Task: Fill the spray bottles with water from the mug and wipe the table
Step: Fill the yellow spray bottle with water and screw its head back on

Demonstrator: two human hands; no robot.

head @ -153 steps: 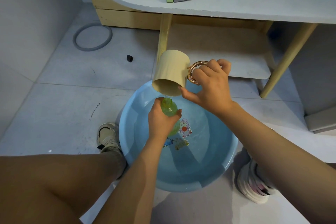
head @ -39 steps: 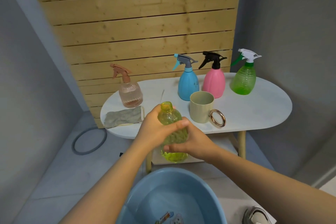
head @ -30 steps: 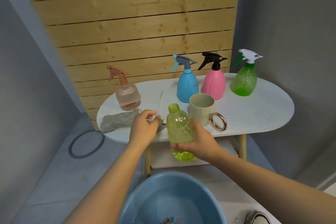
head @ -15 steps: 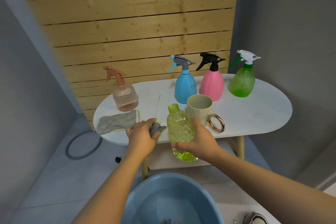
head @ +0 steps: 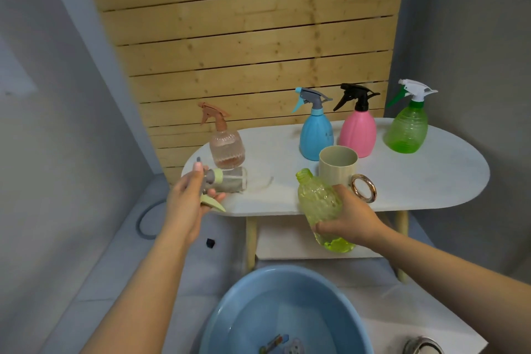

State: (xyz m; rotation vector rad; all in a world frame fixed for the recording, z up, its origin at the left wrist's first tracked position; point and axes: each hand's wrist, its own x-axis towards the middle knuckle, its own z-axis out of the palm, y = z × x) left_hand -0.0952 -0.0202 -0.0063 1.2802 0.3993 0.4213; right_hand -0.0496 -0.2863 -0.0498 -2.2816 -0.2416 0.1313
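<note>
My right hand [head: 349, 218] grips a yellow-green bottle [head: 321, 207] with no cap, tilted, in front of the white table's [head: 416, 178] edge. My left hand [head: 191, 195] holds the grey and light-green spray head [head: 211, 185] lifted off the table at its left end. The beige mug [head: 339, 165] with a gold ring handle stands upright on the table just behind the bottle. A grey cloth [head: 230, 182] lies near the left hand, partly hidden by it.
Capped spray bottles stand on the table: peach [head: 225, 146], blue [head: 316, 135], pink [head: 357, 132], green [head: 408, 131]. A blue basin [head: 287, 313] with water sits on the floor below me. A grey ring [head: 145, 221] lies on the floor at left.
My left hand has picked the spray head up from the table and swung it left. The right hand keeps holding the bottle, now tilted a little more.
</note>
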